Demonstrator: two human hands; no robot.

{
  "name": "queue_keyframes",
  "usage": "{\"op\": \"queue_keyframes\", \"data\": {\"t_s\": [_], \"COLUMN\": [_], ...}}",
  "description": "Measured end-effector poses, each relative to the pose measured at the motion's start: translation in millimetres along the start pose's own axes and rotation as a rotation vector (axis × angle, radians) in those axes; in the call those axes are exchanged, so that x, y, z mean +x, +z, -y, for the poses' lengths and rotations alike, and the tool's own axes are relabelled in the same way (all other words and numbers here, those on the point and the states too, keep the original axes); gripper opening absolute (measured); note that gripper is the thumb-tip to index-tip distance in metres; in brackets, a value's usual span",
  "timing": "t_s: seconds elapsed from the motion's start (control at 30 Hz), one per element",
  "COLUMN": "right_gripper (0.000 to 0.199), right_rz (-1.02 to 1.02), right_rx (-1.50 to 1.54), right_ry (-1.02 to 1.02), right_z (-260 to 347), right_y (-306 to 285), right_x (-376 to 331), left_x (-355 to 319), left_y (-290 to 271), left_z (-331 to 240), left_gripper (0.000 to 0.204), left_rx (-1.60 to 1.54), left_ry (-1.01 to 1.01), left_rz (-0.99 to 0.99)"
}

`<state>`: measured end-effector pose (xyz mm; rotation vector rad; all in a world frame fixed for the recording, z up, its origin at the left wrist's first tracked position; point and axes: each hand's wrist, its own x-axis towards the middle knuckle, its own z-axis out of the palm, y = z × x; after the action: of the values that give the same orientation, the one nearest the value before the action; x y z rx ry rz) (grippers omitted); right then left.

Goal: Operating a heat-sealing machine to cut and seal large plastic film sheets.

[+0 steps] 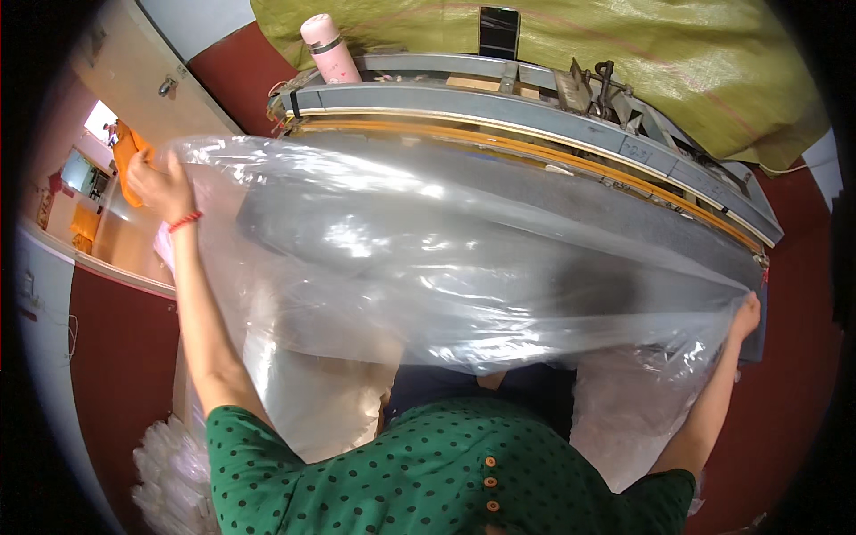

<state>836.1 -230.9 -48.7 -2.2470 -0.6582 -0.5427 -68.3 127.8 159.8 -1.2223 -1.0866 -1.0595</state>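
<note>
By the grey frame (499,102), right hand (749,316) pinches clear film (464,276), left hand (163,185) hold unclear: apparently spreading, next calling for even tension.

The clear plastic sheet (357,232) stretches from your left hand (167,185) to your right hand (747,316), so it blocks a straight reach down to most of the table (615,209). Your body closes off the near edge. Along the far edge runs the raised metal bar (535,105), with a pink bottle (332,55) at its left end and a hook (606,89) behind its right half. Between sheet and bar, you have a narrow open strip.
</note>
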Motion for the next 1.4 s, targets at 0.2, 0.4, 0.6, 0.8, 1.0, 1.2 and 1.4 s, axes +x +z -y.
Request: {"op": "queue_keyframes", "data": {"t_s": [0.2, 0.4, 0.6, 0.8, 1.0, 1.2, 1.4], "right_gripper": [0.040, 0.038, 0.030, 0.032, 0.028, 0.027, 0.026], "right_rz": [0.069, 0.154, -0.022, 0.055, 0.032, 0.031, 0.067], "right_rx": [-0.421, -0.688, -0.513, -0.524, -0.435, -0.413, -0.441], "right_ry": [0.128, 0.149, -0.151, 0.063, 0.085, 0.097, 0.078], "right_z": [8.9, 3.0, 29.8, 27.0, 30.7, 29.6, 29.2], "right_y": [-16.6, -26.5, -28.3, -28.2, -35.1, -36.9, -37.2], "right_x": [1.8, 0.4, -6.8, -8.2, -5.1, -4.5, -6.6], "left_x": [-180.4, -186.9, -135.0, -26.8, -42.4, -82.9, -16.7], "left_y": [49.9, 70.8, 77.7, -113.5, -297.8, -375.9, -339.7], "left_z": [21.1, 38.9, -39.6, -340.7, -496.7, -611.6, -531.0], "left_gripper": [0.066, 0.066, 0.033, 0.021, 0.037, 0.044, 0.024], "left_rx": [-0.393, -0.329, -0.493, -1.770, -2.422, -2.283, -2.844], "left_ry": [-0.381, -0.351, -0.291, -0.441, -0.062, -0.558, 0.621], "left_rz": [0.972, 1.436, 1.233, 1.666, 2.377, 2.392, 2.424]}}
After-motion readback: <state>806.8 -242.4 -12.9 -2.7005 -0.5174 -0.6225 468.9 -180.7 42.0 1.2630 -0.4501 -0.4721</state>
